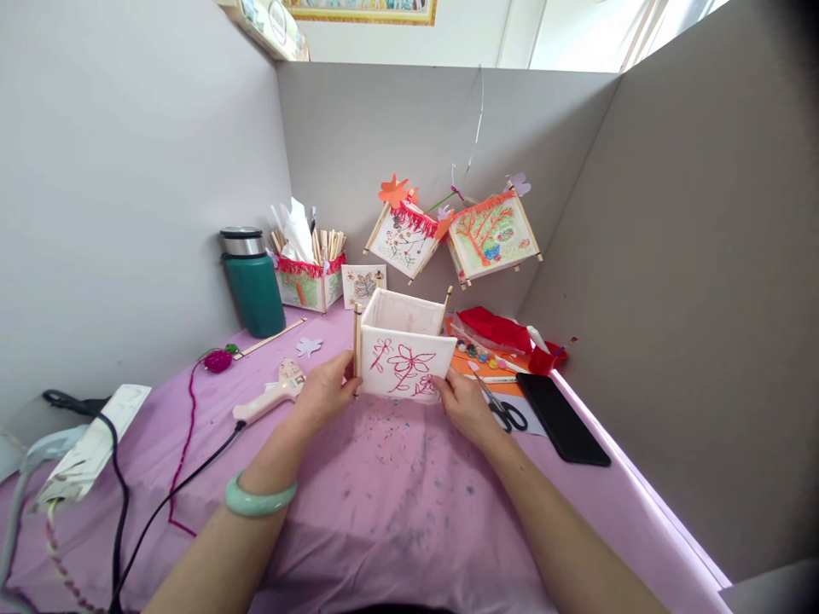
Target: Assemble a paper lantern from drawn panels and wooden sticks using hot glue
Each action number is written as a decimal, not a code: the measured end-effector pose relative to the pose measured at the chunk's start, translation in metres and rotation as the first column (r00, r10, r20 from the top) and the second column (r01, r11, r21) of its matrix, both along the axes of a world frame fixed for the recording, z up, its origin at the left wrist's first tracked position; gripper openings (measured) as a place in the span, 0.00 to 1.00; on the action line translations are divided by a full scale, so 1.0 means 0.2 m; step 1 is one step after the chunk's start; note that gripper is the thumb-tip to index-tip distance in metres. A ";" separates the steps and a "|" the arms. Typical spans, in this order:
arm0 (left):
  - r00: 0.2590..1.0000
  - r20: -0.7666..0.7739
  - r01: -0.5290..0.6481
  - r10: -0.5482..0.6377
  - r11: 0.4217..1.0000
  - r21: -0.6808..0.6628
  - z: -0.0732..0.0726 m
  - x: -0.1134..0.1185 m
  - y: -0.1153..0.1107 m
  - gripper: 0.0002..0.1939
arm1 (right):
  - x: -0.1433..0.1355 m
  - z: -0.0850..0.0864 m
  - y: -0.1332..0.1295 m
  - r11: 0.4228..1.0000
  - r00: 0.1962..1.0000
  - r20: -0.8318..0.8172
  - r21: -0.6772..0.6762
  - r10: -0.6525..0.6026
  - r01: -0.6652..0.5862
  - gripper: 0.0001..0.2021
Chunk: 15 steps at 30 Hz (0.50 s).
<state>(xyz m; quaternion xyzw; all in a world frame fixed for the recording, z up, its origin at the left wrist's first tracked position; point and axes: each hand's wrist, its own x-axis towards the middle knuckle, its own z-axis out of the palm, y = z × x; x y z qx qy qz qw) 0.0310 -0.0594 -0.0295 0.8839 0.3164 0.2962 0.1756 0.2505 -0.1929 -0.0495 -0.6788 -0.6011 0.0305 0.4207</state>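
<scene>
Between my two hands stands a white open-topped box (pixel 403 362) made of panels, its front drawn with pink-red flowers. Wooden sticks (pixel 357 341) run up its left front corner, and another stick (pixel 446 309) rises at the back right. My left hand (pixel 328 388) grips the left corner at the sticks, a green bangle (pixel 259 496) on its wrist. At the lower right of the front panel, my right hand (pixel 461 401) pinches the edge. A pink glue gun (pixel 269 399) lies left of my left hand. Black-handled scissors (pixel 508 415) lie just right of my right hand.
A green bottle (pixel 254 290) and a decorated box of sticks (pixel 304 286) stand at the back left. Two decorated lanterns (pixel 404 243) hang ahead. A black phone (pixel 563 419) and a red cup (pixel 543 358) are right. A power strip (pixel 95 439) with cords lies left.
</scene>
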 end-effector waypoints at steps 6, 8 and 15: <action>0.999 -0.032 -0.009 0.008 1.000 -0.022 0.01 0.00 0.00 0.02 | 0.00 -0.01 0.01 1.000 1.000 0.012 0.016 -0.020 0.020 0.12; 0.999 -0.030 -0.016 0.016 1.000 -0.025 0.01 0.00 0.00 0.03 | -0.01 -0.01 0.01 1.000 1.000 -0.007 0.013 -0.018 0.018 0.12; 1.000 -0.023 -0.012 0.011 0.998 -0.062 0.01 -0.01 0.00 0.04 | -0.02 0.00 0.01 1.000 0.999 -0.040 0.020 -0.010 0.011 0.11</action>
